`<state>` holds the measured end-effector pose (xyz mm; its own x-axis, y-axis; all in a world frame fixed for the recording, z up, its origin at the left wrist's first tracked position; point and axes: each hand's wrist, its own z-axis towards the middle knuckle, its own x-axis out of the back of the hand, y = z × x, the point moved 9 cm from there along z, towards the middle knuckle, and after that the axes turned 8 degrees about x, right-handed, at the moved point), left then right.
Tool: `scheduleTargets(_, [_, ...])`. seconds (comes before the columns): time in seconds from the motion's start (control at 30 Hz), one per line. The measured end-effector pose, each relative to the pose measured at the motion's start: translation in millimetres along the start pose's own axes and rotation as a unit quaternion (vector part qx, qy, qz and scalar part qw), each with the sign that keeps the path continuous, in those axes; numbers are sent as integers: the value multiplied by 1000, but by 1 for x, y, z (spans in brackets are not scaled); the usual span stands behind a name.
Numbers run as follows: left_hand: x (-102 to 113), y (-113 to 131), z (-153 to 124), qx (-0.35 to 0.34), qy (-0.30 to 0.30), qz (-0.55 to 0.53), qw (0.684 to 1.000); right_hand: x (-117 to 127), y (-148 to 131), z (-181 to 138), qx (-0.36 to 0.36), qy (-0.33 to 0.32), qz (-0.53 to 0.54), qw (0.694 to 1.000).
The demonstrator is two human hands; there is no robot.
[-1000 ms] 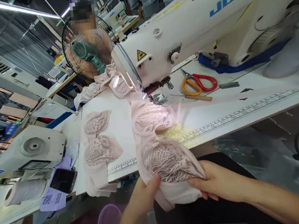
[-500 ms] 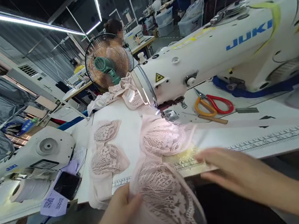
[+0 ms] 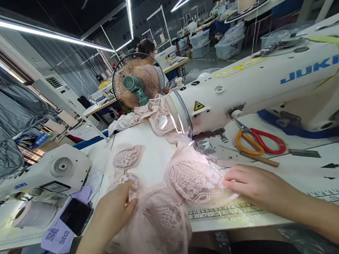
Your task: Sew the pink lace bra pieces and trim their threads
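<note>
Head view showed the right hand (image 3: pixel 251 187) pinching the lace bra (image 3: pixel 193 179); the left hand (image 3: pixel 115 212) touched it, grip unclear.

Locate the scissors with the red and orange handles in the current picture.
In the head view, the scissors lie right of centre on the white table, beyond the right hand and below the arm of the large sewing machine.

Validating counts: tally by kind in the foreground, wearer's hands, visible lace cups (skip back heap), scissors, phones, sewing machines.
Left hand and right hand: 2
Lace cups: 4
Scissors: 1
Phone: 1
Sewing machines: 2
Total: 10
</note>
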<state>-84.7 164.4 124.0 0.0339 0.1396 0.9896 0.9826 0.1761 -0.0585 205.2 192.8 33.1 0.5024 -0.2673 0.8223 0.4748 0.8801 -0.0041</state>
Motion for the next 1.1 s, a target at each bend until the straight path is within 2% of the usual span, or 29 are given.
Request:
scheduleTargets(0.07, [11,27,5,-28,64,16,997,0,-2,-3,3,2,13,1000])
scheduleTargets(0.13, [10,69,12,-105,94,-9,990,0,0,-3,0,5,21,1000])
scheduleTargets(0.2, [-5,116,23,-211,85,-36,973,0,1,-4,-6,6,23,1000])
scheduleTargets(0.27, [-23,156,33,-321,94,-38,942,1,3,-4,-13,11,26,1000])
scheduleTargets(0.37, [-50,185,53,-403,106,-37,908,6,4,-6,-20,31,40,999])
scheduleTargets(0.47, [-70,191,69,-426,94,-54,898,12,5,-8,-21,42,57,997])
scheduleTargets(0.67, [-85,191,84,-430,80,-57,898,18,4,-7,-10,43,109,993])
scheduleTargets(1.1, [-86,193,90,-456,92,-73,882,7,4,-7,-16,-5,188,982])
